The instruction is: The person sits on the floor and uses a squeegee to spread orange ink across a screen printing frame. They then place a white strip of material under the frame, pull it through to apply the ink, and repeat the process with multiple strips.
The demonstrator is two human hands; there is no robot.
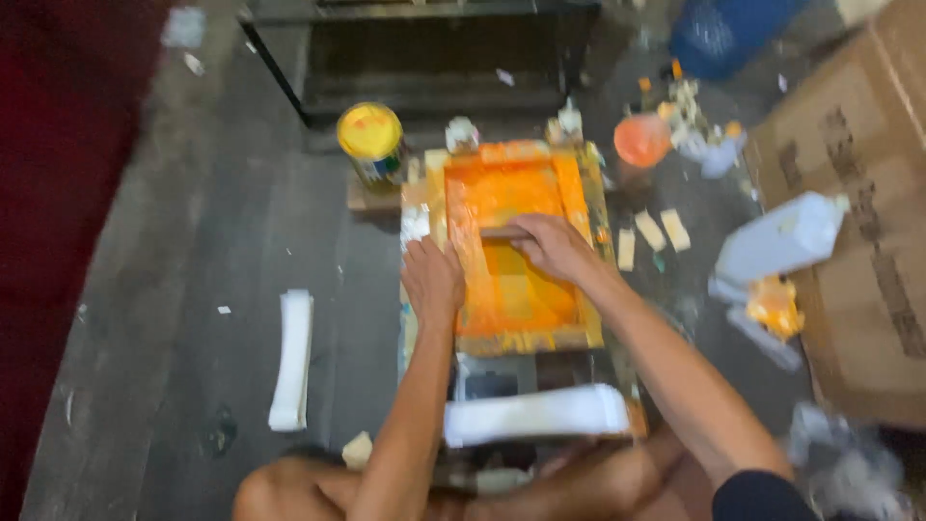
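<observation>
Starting far left: dark red surface point(68, 145) along the edge, then grey floor point(212, 251) w/ a white folded strip point(292, 359) lying lengthwise, well apart from the work. Further back, yellow-lidded paint can point(371, 143) stands upright just beside the top-left corner of the screen frame point(511, 340), a wooden frame w/ orange ink all over the mesh. Left hand point(432, 280) lies flat, palm down, fingers spread fwd on the frame's left rail; not gripping anything, just pressing. Right hand point(552, 246) is curled round a squeegee point(503, 232), a short bar lying crosswise on the mesh abt mid-frame; fingers wrapped over its right end, blur hides how tight. Both forearms run down to the person's bare knees at the bottom edge. White stack of sheets point(535, 415) sits just below the frame, nr the knees. Right of the frame: small pale wooden blocks point(650, 232) on the floor, orange-stained tub point(641, 140) further back, white plastic jug point(779, 236) tilted, orange rag point(774, 307) beneath it, cardboard box point(858, 193) at far right.
</observation>
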